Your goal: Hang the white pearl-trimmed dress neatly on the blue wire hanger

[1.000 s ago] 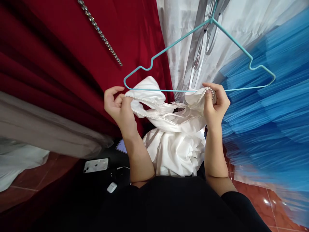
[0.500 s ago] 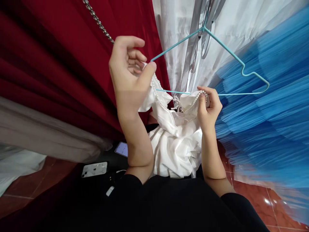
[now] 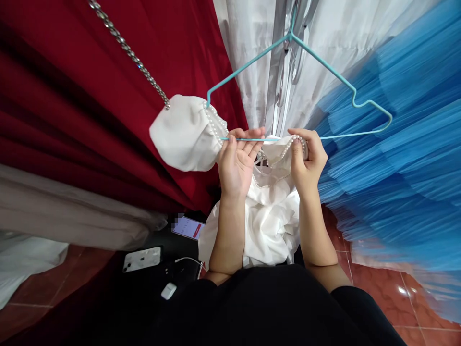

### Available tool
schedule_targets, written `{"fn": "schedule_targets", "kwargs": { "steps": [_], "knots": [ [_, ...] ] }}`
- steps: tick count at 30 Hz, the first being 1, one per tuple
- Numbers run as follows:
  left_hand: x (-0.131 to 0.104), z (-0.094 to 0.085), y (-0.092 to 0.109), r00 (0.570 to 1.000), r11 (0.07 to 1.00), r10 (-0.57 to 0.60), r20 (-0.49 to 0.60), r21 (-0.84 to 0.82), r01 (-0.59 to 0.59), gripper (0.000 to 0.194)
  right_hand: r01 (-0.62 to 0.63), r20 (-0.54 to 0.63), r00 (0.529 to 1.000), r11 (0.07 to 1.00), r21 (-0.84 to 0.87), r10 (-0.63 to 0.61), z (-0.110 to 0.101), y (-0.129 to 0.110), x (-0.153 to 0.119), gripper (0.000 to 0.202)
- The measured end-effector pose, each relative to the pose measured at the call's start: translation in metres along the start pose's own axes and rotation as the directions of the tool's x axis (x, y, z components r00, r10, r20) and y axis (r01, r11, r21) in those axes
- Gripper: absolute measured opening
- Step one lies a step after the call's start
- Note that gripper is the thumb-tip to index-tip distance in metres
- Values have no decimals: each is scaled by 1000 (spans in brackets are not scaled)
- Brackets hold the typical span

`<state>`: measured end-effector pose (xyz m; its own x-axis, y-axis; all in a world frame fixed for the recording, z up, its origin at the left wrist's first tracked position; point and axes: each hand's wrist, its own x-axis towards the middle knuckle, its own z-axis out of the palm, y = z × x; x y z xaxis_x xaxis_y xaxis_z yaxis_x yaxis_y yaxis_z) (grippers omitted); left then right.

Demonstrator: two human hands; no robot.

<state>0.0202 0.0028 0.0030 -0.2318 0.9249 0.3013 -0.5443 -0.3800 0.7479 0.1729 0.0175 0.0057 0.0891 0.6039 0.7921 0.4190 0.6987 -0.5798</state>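
Note:
A white dress (image 3: pixel 268 226) with pearl-beaded trim lies gathered in front of my body. Its left part, a puffed white piece (image 3: pixel 183 134), hangs at the left end of a light-blue hanger (image 3: pixel 324 60). My left hand (image 3: pixel 237 166) is palm up at the hanger's lower bar, fingers stretched out and apart from the thumb; the bar crosses in front of them. Between thumb and fingers, my right hand (image 3: pixel 309 158) pinches the pearl-edged fabric near the right half of that bar. Thin white ties show between the two hands.
Red curtain fabric (image 3: pixel 151 53) hangs at left, with a beaded chain (image 3: pixel 124 45) before it. Blue tulle (image 3: pixel 403 158) fills the right side. A metal rack (image 3: pixel 279 91) stands behind the hanger. Phones (image 3: pixel 142 259) and a white earbud case (image 3: pixel 168 290) rest on a black surface.
My left hand has let go of the left part of the dress, which now hangs at the hanger's left end, and has moved right and down to the bar. My right hand keeps its pinch.

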Motion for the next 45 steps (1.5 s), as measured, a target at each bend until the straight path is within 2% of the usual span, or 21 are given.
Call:
{"fn": "schedule_targets", "kwargs": {
  "steps": [3, 4, 6, 8, 10, 11, 13, 14, 15, 17, 19, 22, 25, 28, 32, 35, 42, 45],
  "knots": [
    [-5, 11, 3, 998, 997, 50, -33, -52, -52, 38, -23, -47, 999, 999, 42, 25, 2, -7, -6, 19],
    [-6, 13, 4, 998, 996, 54, -29, -70, -56, 39, -20, -95, 995, 998, 59, 25, 2, -8, -9, 17],
    [-7, 13, 6, 998, 992, 57, -17, -113, -58, 38, 0, -266, 964, 998, 63, 17, -1, -6, -14, 13],
    [-5, 12, 8, 998, 987, 65, -9, -144, -66, 36, 7, -483, 876, 1000, 22, 5, -11, 2, -16, 9],
    [-3, 10, 9, 997, 986, 71, -11, -148, -72, 35, -42, -628, 778, 999, -10, 27, -28, 16, -12, 7],
    [-2, 10, 10, 998, 987, 69, -15, -144, -70, 36, -82, -669, 741, 997, -8, 56, -39, 23, -9, 8],
    [-1, 10, 10, 998, 988, 61, -30, -141, -64, 37, -166, -701, 699, 986, 35, 142, -64, 38, 4, 13],
    [-1, 11, 10, 998, 987, 60, -34, -145, -65, 38, -162, -737, 661, 986, 46, 143, -76, 44, 12, 19],
    [-2, 11, 10, 997, 986, 64, -36, -151, -68, 38, -159, -744, 654, 986, 44, 139, -88, 49, 21, 23],
    [-2, 13, 9, 997, 985, 73, -40, -153, -78, 38, -154, -728, 676, 988, 9, 112, -106, 53, 42, 29],
    [-2, 13, 9, 996, 987, 79, -51, -134, -86, 39, -149, -670, 736, 989, -15, 101, -115, 52, 63, 32],
    [-2, 14, 9, 993, 991, 88, -73, -95, -95, 40, -138, -537, 836, 990, -7, 112, -109, 43, 87, 30],
    [-1, 14, 9, 993, 991, 93, -76, -92, -99, 41, -116, -458, 885, 992, -45, 83, -95, 32, 94, 27],
    [0, 13, 10, 993, 986, 101, -66, -123, -109, 40, -102, -421, 906, 988, -120, 42, -90, 23, 90, 22],
    [1, 13, 9, 992, 989, 99, -82, -99, -107, 40, -57, -423, 906, 984, -166, -19, -101, 13, 81, 23],
    [0, 16, 9, 991, 993, 90, -103, -70, -97, 41, -47, -385, 923, 986, -158, -17, -102, 2, 80, 20],
    [-2, 15, 8, 991, 985, 102, -83, -134, -113, 37, -99, -199, 977, 987, -125, 73, -65, -15, 88, 13],
    [-2, 14, 9, 993, 981, 108, -55, -154, -115, 34, -55, -227, 973, 994, -94, 32, -61, -27, 76, 27]
  ]
}}
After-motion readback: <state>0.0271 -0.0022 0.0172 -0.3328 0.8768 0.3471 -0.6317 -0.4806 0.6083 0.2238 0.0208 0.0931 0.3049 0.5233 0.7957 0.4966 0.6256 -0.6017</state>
